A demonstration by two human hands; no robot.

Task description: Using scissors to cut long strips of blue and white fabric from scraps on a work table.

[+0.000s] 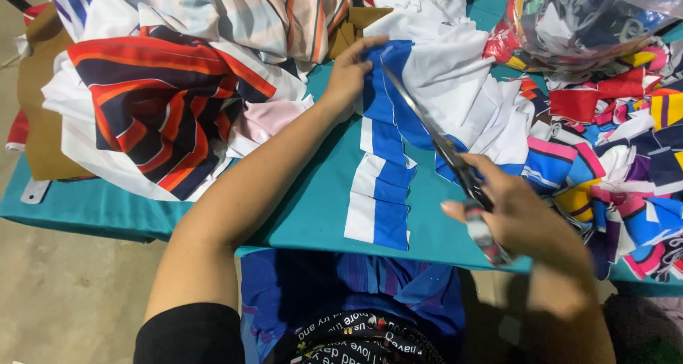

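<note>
My right hand (523,218) grips a pair of scissors (434,140), whose long blades point up and left across a blue and white striped fabric strip (380,175). The strip lies on a teal table (313,200). At the strip's far end my left hand (350,72) presses down on the blue part, fingers bent over the cloth. The blade tips reach close to my left hand's fingers. The scissor handles are wrapped in striped tape and partly hidden in my right palm.
A red, navy and white striped garment (153,104) lies in a pile at left with brown cardboard (39,122) beneath. White cloth (462,79) is bunched behind the strip. Several colourful fabric scraps (612,158) heap at right, under a clear plastic bag (583,15) of more scraps.
</note>
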